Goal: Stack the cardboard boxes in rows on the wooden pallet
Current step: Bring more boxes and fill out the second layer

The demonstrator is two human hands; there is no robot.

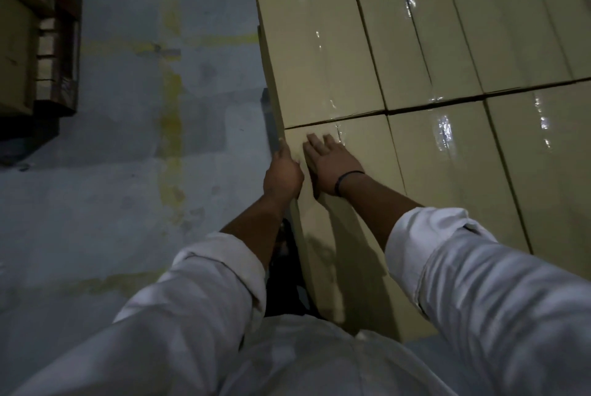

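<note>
Long tan cardboard boxes sealed with shiny tape lie side by side in two rows, filling the right half of the view. The nearest left box (358, 219) is the one I touch. My right hand (329, 165) lies flat on its top near the far end, fingers straight. My left hand (283, 171) presses against the box's left side edge, fingers pointing forward along it. A far row of boxes (415, 27) butts against the near row. The pallet under the stack is hidden.
Grey concrete floor (128, 155) with faded yellow lines stretches to the left. Another stack of boxes on a dark pallet (54, 43) stands at the upper left. My white sleeves fill the bottom of the view.
</note>
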